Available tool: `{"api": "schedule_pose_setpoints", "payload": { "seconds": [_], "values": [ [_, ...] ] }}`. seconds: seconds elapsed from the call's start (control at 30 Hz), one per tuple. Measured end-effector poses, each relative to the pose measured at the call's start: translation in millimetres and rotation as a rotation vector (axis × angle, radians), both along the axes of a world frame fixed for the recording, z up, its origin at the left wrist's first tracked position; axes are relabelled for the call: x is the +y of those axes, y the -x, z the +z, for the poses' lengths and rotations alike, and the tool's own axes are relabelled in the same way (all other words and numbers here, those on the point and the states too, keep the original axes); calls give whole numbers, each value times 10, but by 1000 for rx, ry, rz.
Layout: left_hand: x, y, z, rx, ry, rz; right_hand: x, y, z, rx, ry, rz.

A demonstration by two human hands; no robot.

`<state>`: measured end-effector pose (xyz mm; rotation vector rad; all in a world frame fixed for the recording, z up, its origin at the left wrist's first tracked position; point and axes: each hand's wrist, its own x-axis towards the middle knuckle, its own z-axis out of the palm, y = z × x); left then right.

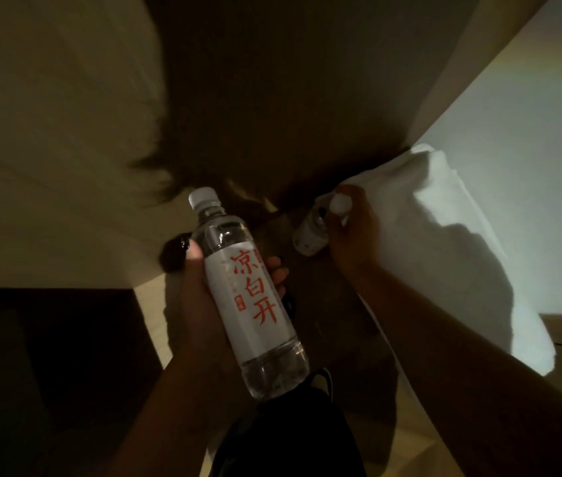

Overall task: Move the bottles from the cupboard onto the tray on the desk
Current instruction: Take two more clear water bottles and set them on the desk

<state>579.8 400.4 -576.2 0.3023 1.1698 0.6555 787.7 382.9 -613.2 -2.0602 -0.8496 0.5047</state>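
Bottles are in both of the person's hands, and no tray or desk shows in this dim, blurred head view. Largest in sight is the white cloth, a pale bulging mass on the right that runs from mid-frame down toward the lower right, lit brighter than the rest. Next is the dark floor at the top middle, with pale surfaces either side that are too smeared to name. The clear water bottle lies tilted across the centre, cap up and to the left, base down and to the right, its white label printed with red characters; the left hand is wrapped around its middle, thumb on the left side and fingertips showing on the right. Smaller and farther off, the second bottle points cap-first toward the camera, and the right hand grips it near the neck, just beside the cloth's edge.
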Motion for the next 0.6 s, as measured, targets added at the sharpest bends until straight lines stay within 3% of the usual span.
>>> {"api": "schedule_pose_setpoints", "payload": {
  "seconds": [0.1, 0.2, 0.43, 0.6],
  "values": [
    [-49, -97, 203, -140, 12, 14, -50, 27, 332, 0, -42, -50],
    [-7, -182, 484, -166, -21, 4, -138, 42, 786, 23, -96, -60],
    [-123, -121, 1326, -45, -270, -41, -366, 171, 2174, -58, -224, -71],
    [-306, -107, 1927, -456, -99, -89, -670, 177, 3201, -186, -340, -40]
  ]
}}
